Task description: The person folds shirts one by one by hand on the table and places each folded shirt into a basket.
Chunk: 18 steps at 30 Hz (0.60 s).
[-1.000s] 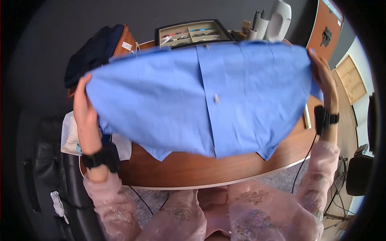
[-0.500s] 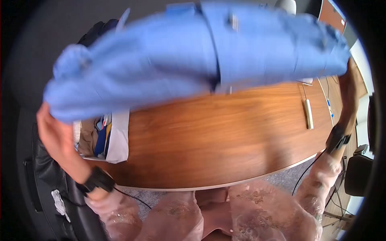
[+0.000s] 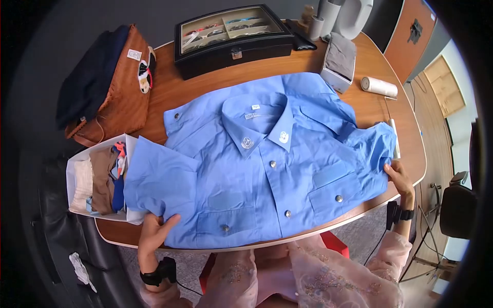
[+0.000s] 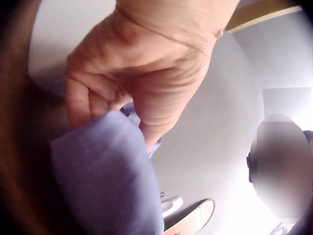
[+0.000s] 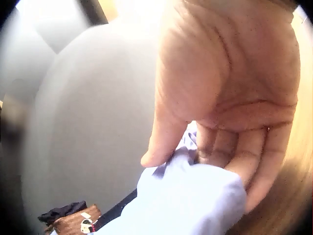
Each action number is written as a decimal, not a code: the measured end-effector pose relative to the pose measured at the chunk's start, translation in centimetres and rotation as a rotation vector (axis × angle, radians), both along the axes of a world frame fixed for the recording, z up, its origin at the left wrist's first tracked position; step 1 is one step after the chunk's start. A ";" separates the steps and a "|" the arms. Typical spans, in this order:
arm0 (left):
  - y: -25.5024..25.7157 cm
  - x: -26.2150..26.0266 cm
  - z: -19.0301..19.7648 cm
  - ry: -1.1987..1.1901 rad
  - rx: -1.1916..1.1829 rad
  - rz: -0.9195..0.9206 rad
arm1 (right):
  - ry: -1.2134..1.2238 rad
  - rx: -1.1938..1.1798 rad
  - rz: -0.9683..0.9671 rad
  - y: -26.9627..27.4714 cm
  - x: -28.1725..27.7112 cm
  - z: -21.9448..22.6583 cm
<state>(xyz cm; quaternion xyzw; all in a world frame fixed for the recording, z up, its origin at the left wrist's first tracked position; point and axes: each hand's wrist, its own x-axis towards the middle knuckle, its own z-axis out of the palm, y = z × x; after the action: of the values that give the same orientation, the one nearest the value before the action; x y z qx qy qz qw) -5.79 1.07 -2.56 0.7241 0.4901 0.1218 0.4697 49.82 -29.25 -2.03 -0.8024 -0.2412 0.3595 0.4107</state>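
Observation:
A light blue uniform shirt (image 3: 241, 179) lies front side up on the wooden table, its collar (image 3: 257, 123) toward the far side. Emblems mark both collar points, and metal buttons run down the front and on the chest pockets. My left hand (image 3: 155, 233) pinches the shirt's sleeve near the table's front left edge; in the left wrist view its cloth (image 4: 107, 171) bunches between thumb and fingers. At the right, my right hand (image 3: 400, 179) grips the other sleeve, whose fabric (image 5: 186, 196) passes between thumb and curled fingers in the right wrist view.
A white box of folded clothes (image 3: 77, 190) stands left, partly under the sleeve. Behind it leans a brown bag (image 3: 126, 97) with dark cloth. A black glasses case (image 3: 221, 64), a box with grey cloth (image 3: 339, 59) and a white roll (image 3: 379, 87) stand farther back.
The shirt, earlier held up and swung through the air between both hands, has come down onto the table with its front and collar showing. Both hands have lowered and moved inward with it.

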 end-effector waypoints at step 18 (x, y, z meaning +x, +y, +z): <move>-1.5 1.8 3.7 0.715 0.399 -0.057 | -0.538 0.137 -0.119 0.7 2.3 0.2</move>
<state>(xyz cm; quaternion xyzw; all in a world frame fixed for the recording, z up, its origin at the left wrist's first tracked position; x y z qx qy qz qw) -4.03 -0.45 1.13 0.8112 0.5687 -0.0580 0.1232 52.13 -28.54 -1.86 -0.8522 -0.3178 0.0919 0.4054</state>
